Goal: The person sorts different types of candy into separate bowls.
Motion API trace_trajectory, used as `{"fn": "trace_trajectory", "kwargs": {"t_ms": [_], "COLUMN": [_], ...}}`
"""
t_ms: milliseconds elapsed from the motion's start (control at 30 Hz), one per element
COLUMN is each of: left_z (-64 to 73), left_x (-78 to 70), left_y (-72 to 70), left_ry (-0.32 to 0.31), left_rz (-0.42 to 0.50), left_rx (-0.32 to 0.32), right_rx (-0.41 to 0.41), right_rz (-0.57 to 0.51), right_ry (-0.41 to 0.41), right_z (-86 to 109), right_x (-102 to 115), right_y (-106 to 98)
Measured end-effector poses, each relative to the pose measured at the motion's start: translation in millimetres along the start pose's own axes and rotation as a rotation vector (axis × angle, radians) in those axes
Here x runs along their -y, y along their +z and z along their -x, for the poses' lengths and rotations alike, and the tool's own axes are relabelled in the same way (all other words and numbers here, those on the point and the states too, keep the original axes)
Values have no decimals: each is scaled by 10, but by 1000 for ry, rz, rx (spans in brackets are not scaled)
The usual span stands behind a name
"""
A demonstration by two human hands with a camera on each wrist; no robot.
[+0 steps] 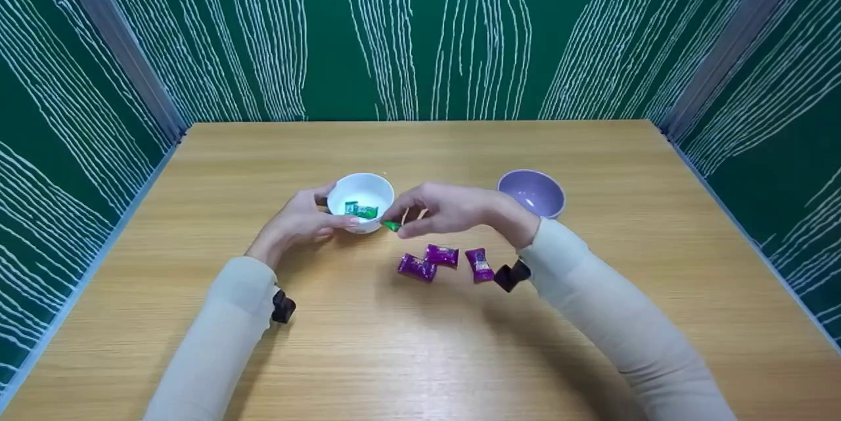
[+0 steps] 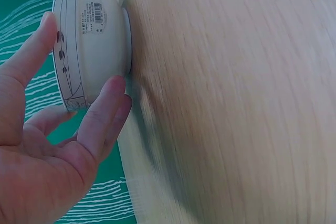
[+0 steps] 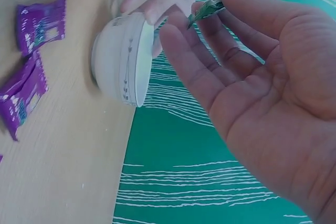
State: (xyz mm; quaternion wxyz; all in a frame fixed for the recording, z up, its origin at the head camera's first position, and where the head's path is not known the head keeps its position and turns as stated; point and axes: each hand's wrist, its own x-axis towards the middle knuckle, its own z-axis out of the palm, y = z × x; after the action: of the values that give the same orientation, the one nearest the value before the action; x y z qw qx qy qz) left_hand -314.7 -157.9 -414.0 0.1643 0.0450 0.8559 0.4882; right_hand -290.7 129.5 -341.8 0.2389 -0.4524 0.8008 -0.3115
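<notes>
My left hand (image 1: 303, 216) grips the side of a white bowl (image 1: 360, 183), its thumb at the near rim and its fingers round the left side. Green wrapped candies (image 1: 361, 211) lie inside that bowl. A sticker with a barcode and a leaf pattern show on the bowl's outer wall (image 2: 102, 51) in the left wrist view. Just right of the rim, my right hand (image 1: 440, 209) pinches another green wrapped candy (image 3: 210, 9) between thumb and fingers, above the table. Closer to me than the right hand lie three purple wrapped candies (image 1: 416, 267) on the table.
A purple bowl (image 1: 531, 192) stands on the wooden table (image 1: 368, 355) behind the right wrist, partly hidden by it. Green walls (image 1: 328, 33) with white wavy lines enclose the table's back and sides. Dark wrist mounts (image 1: 283, 307) sit on both sleeves.
</notes>
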Motion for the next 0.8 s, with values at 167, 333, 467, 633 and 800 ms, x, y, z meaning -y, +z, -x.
{"fn": "trace_trajectory", "kwargs": {"t_ms": [167,333,467,633,800], "left_z": [7,8,5,8,18], "left_x": [2,-2,-2,-12,-15], "left_y": [1,-4,-5,0,8], "left_ry": [-2,-25,-25,-4,-1], "left_rz": [-9,-5,-8,0,24], "left_rx": [-7,-10,-9,-1,5], "right_rx": [-33,-61,-102,-182,-244], "right_rz": [-116,-260,-307,-374,-440], "right_ry": [16,77,115,151,169], "right_z": [-76,-130,-180,-251,-352], "right_x": [-47,-100,-141,-207,-270], "right_y": [-45,-88,-108,-85,-33]}}
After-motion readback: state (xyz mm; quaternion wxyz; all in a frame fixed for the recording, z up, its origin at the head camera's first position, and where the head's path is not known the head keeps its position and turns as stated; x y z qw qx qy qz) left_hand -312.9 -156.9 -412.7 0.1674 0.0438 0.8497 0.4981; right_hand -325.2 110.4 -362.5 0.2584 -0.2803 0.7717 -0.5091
